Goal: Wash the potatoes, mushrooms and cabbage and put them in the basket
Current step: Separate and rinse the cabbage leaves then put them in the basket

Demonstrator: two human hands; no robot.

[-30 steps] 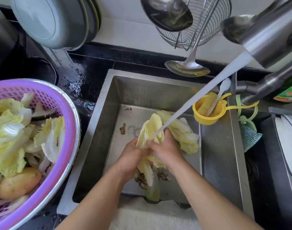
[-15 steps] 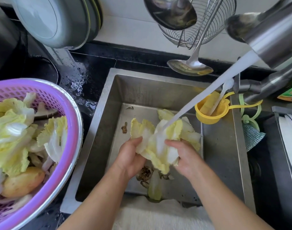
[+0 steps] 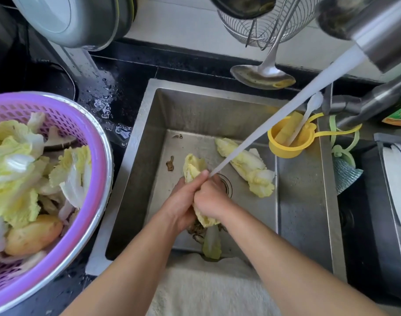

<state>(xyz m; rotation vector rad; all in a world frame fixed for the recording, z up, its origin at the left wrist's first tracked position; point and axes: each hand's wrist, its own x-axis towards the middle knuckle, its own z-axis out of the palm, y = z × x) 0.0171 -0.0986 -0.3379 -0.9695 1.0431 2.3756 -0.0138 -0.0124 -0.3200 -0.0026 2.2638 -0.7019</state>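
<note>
Head camera: over the steel sink (image 3: 306, 201), our left hand (image 3: 181, 205) and right hand (image 3: 212, 199) close together around a folded cabbage leaf (image 3: 192, 167), fingers curled on it under the tap's stream (image 3: 274, 119). More cabbage (image 3: 249, 166) lies on the sink floor; washed leaves and a potato (image 3: 34, 234) fill the purple basket (image 3: 85, 195) on the wet bench (image 3: 117, 92).

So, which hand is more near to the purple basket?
The left hand. It grips the cabbage leaf over the sink, on the side toward the purple basket. The right hand grips the same leaf just beyond it, farther from the basket.
</note>
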